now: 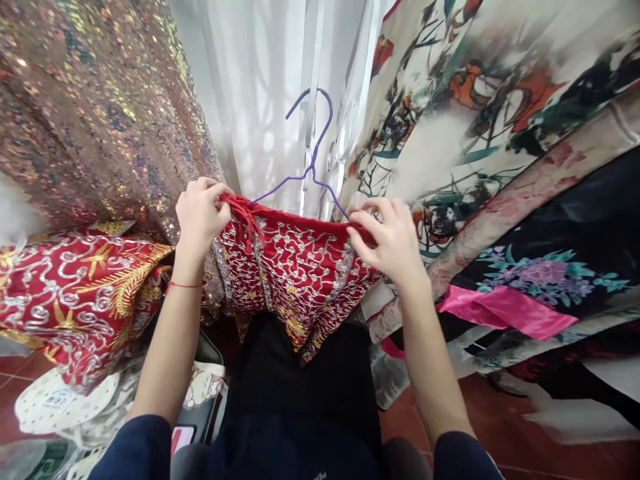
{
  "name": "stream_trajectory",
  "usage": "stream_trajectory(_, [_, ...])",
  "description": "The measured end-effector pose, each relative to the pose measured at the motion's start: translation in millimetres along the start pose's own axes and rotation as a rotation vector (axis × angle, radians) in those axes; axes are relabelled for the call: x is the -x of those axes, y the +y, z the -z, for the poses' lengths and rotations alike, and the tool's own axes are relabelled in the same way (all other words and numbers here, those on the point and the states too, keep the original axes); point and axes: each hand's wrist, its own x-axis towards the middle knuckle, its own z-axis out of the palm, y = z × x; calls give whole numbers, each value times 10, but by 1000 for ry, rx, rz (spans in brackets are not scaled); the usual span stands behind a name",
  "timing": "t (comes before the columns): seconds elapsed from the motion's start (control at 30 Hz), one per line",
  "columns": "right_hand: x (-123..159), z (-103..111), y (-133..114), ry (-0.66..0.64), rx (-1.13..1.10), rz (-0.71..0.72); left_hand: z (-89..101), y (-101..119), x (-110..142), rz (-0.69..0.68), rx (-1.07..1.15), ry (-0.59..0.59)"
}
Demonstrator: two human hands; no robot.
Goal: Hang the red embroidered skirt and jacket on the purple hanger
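Left hand [203, 207] and right hand [386, 233] are tightly pinching both ends of a red embroidered garment [300, 267] below a purple hanger [313, 160], its cloth probably soft, lightish, snag-prone, best held by the plain top edge [300, 223], while sequined fabric [110, 100] and printed cloth [450, 120] are flanking it above red tiles [493, 417]

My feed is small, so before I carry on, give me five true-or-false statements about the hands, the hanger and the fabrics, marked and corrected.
1. The left hand holds the red garment by its top edge. True.
2. Only one hand is on the garment. False: the right hand grips that edge too.
3. The purple hanger shows above it. True.
4. Both wrists are bare. False: a red cord circles the left one.
5. Sequined fabric hangs at picture left. True.
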Motion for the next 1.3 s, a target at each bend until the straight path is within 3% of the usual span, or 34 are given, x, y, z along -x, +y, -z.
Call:
stream_trajectory(0.13, [155, 128, 492, -185, -143, -16, -74, -30, 6, 114, 15, -22])
stream_trajectory(0.23, [248, 140, 684, -267, -350, -66, -126, -82, 24, 130, 69, -59])
stream_trajectory(0.37, [208, 181, 772, -195, -298, -79, -142, -118, 77, 88, 104, -18])
stream_trajectory(0.6, [-260, 342, 752, 41, 26, -137, -3, -73, 104, 95, 222, 156])
stream_trajectory(0.67, [-319, 277, 670, 119, 55, -162, -18, -99, 114, 126, 219, 176])
stream_trajectory(0.73, [-285, 137, 590, 118, 29, -156, -94, -148, 151, 168, 200, 134])
stream_trajectory(0.83, [-103, -128, 534, 29, -97, -124, -274, -226, 237, 214, 241, 76])
stream_trajectory(0.97, [137, -352, 580, 97, -296, -240, -446, -271, 300, 189, 355, 136])
stream_trajectory(1.07, [192, -396, 617, 132, -404, -336, -479, -280, 292, 131, 378, 163])
stream_trajectory(1.17, [168, -428, 611, 129, -376, -382, -464, -289, 289, 62, 407, 185])
stream_trajectory(1.3, [116, -524, 570, 321, -267, -418, -389, -218, 303, 41, 432, 276])
